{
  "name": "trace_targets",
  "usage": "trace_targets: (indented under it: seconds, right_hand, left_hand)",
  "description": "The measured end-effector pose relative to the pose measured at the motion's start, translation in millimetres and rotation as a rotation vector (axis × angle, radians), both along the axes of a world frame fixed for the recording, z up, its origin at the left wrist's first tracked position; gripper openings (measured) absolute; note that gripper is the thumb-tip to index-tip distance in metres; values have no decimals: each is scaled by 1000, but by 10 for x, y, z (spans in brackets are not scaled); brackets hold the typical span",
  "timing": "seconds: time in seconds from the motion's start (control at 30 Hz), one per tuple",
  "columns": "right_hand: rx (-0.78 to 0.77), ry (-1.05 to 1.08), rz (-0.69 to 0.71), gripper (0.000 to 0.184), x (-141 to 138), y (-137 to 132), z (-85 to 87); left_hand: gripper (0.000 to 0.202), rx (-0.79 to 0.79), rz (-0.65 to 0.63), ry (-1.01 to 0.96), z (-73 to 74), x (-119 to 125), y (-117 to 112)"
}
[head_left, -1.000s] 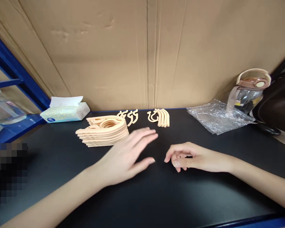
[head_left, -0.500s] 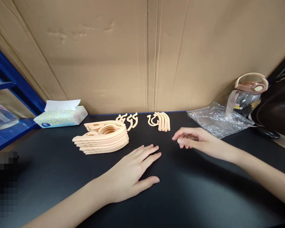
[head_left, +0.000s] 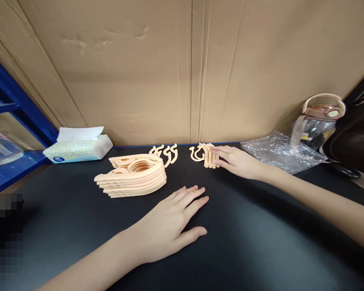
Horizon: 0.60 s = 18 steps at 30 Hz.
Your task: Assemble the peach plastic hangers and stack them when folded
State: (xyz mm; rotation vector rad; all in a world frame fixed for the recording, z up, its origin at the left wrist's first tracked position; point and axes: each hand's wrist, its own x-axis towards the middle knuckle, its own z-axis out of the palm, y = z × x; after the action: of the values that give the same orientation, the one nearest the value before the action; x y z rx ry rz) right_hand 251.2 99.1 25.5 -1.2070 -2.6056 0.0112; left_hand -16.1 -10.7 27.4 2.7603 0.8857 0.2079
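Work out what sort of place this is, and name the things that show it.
Probably a workbench or packing station: a black tabletop, brown cardboard-like sheets standing behind it, and a neat stack of matching beige pieces.

At 12 o'clock the background is closed off by a brown cardboard wall (head_left: 133,72), divided by a dark vertical seam (head_left: 191,72). Its surface is marked by dents (head_left: 87,43) toward 11 o'clock and by long creases (head_left: 235,48) toward 1 o'clock. Toward 10 o'clock a blue metal frame (head_left: 27,107) is seen, slanted by the wide view and crossed by a bar (head_left: 1,109). The lower half is filled by a black tabletop (head_left: 79,226), where a pale sheen (head_left: 269,226) is reflected toward 5 o'clock.
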Motion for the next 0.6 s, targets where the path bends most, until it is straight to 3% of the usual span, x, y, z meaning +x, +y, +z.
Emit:
trace_targets:
  seconds: [0.17, 0.3, 0.5, 0.6]
  right_hand:
    - [-35, 3, -42, 55, 50, 25, -122]
    - [-36, 25, -99, 49, 129, -78, -101]
    - [-24, 24, -232, 34, 251, -403, -45]
    - [-83, 96, -205, 26, 268, -667, -64]
  left_hand:
    - [52, 5, 2, -36, -17, -10, 3]
    - [55, -6, 14, -28, -28, -4, 2]
    - [54, -4, 9, -8, -24, 2, -12]
    - [57, 6, 24, -48, -51, -6, -17]
